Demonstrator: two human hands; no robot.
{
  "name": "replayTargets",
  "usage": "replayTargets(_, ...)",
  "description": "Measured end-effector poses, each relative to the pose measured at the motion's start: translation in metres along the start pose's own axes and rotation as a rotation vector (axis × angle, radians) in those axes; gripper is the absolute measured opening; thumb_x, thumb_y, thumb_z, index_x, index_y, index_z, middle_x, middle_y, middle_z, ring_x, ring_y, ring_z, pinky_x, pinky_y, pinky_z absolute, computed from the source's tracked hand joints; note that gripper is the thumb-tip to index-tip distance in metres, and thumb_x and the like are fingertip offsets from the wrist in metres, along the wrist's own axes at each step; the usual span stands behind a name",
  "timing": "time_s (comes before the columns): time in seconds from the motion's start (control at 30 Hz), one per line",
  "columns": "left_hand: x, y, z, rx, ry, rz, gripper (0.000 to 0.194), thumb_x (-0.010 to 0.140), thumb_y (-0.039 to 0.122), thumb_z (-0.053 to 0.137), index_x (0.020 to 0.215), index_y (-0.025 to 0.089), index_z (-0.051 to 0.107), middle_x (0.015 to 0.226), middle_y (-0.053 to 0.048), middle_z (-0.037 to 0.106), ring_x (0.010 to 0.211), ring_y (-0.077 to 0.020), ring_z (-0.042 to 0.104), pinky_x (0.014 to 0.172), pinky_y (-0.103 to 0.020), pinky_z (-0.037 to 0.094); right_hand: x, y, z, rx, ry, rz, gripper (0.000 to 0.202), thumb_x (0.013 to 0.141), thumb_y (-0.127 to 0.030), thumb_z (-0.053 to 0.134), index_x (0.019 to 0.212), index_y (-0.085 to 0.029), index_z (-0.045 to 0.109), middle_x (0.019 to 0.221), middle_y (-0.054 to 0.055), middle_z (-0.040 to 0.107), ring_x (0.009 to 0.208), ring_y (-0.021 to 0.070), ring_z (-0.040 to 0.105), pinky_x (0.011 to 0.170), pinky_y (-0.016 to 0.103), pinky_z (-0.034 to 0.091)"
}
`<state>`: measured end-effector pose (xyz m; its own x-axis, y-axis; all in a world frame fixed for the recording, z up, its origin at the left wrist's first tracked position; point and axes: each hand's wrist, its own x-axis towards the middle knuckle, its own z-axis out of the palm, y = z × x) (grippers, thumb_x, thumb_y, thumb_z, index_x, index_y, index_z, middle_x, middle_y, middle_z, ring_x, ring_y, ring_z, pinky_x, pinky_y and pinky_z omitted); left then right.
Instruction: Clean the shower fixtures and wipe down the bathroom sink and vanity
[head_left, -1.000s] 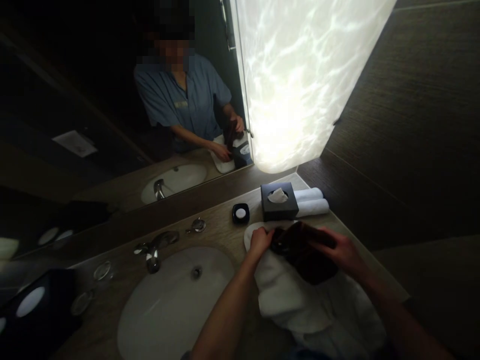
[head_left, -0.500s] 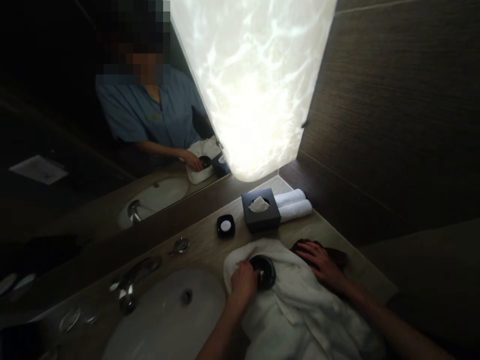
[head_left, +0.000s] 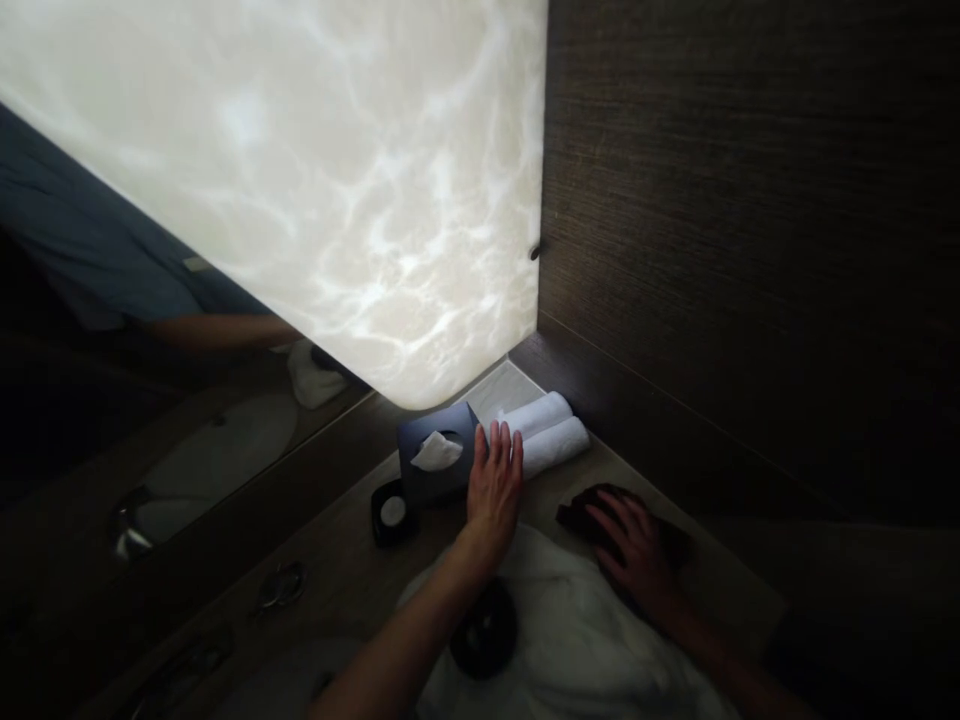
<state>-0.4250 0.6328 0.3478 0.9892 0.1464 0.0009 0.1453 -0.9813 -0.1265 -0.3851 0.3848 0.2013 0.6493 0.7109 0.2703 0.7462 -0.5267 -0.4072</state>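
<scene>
Left hand [head_left: 495, 482] is stretched out flat, fingers straight and close together, palm down, gripping nothing; its fingertips reach the side of the dark tissue box [head_left: 435, 452] and come just beside the two rolled white towels [head_left: 546, 432] lying in the corner. Whether the fingers actually press on the box or the nearer roll, I cannot tell in this light. Right hand [head_left: 636, 548] lies spread, palm down, on a dark brown cloth [head_left: 581, 512] that sits on the counter [head_left: 352, 580] near the wall; the fingers are loosely splayed over it rather than closed around it. Both forearms cross a big white towel [head_left: 577, 640] heaped on the near part of the counter, and a round black object [head_left: 484, 630] rests on that towel just beside the left forearm. A white tissue pokes up from the top of the box. Left of the box stands a small black square dish [head_left: 391, 512] with a white disc in it, close to the box. Behind all this glows a large marbled light panel [head_left: 322, 180], with dark wood wall [head_left: 750, 250] to the right. Off to the left, the mirror [head_left: 112, 400] dimly shows a blue sleeve, a forearm and the basin's reflection
</scene>
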Motion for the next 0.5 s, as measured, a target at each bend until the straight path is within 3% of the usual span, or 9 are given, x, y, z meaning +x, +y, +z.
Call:
replayTargets(0.1, 0.022, 0.010, 0.001, -0.072, 0.025, 0.004, 0.058, 0.091, 0.005, 0.042, 0.148, -0.002, 0.036, 0.157, -0.029, 0.028, 0.149, -0.0404, 0.018, 0.123, -0.062, 0.022, 0.007, -0.005, -0.002, 0.031, 0.032, -0.008, 0.048, 0.090, -0.027, 0.056, 0.138, -0.026, 0.056, 0.150, 0.005, 0.046, 0.135, 0.0319, 0.038, 0.109, 0.054, 0.042)
replayTargets(0.2, 0.062, 0.025, 0.023, -0.166, -0.088, 0.043, 0.074, 0.086, 0.013, 0.056, 0.153, 0.002, 0.028, 0.160, -0.031, 0.018, 0.149, -0.0477, 0.013, 0.119, -0.066, 0.021, 0.006, -0.008, -0.004, 0.065, 0.050, -0.017, 0.047, 0.091, -0.022, 0.052, 0.138, -0.026, 0.056, 0.149, 0.006, 0.047, 0.135, 0.0307, 0.039, 0.108, 0.053, 0.044)
replayTargets(0.27, 0.084, 0.028, 0.038, -0.176, -0.190, -0.035, 0.085, 0.081, 0.014, 0.062, 0.156, 0.008, 0.024, 0.156, -0.033, 0.028, 0.142, -0.0527, 0.030, 0.113, -0.070, 0.025, 0.002, -0.008, -0.006, 0.084, 0.046, -0.017, 0.048, 0.090, -0.018, 0.052, 0.136, -0.026, 0.058, 0.147, 0.005, 0.049, 0.134, 0.0297, 0.041, 0.107, 0.052, 0.047)
replayTargets(0.33, 0.097, 0.024, 0.040, -0.203, -0.250, -0.112, 0.093, 0.076, 0.015, 0.066, 0.157, 0.009, 0.021, 0.139, -0.032, 0.046, 0.125, -0.0486, 0.050, 0.106, -0.066, 0.035, 0.003, -0.009, -0.010, 0.106, 0.048, -0.020, 0.048, 0.086, -0.014, 0.053, 0.131, -0.026, 0.062, 0.141, 0.005, 0.054, 0.129, 0.0285, 0.045, 0.104, 0.049, 0.050)
replayTargets(0.43, 0.095, 0.007, 0.012, -0.308, -0.192, -0.123, 0.099, 0.069, 0.015, 0.067, 0.156, 0.008, 0.020, 0.120, -0.024, 0.056, 0.108, -0.0388, 0.056, 0.096, -0.053, 0.045, 0.035, -0.016, -0.015, 0.154, 0.046, -0.050, 0.047, 0.080, -0.007, 0.053, 0.120, -0.024, 0.069, 0.130, 0.005, 0.062, 0.123, 0.0260, 0.050, 0.101, 0.044, 0.054)
replayTargets(0.5, 0.087, -0.006, -0.018, -0.376, -0.031, -0.082, 0.100, 0.068, 0.019, 0.066, 0.156, 0.011, 0.019, 0.125, -0.021, 0.054, 0.112, -0.0368, 0.053, 0.096, -0.050, 0.044, 0.083, -0.024, -0.014, 0.154, 0.034, -0.058, 0.044, 0.082, -0.007, 0.054, 0.120, -0.022, 0.070, 0.132, 0.006, 0.062, 0.126, 0.0266, 0.051, 0.108, 0.046, 0.049)
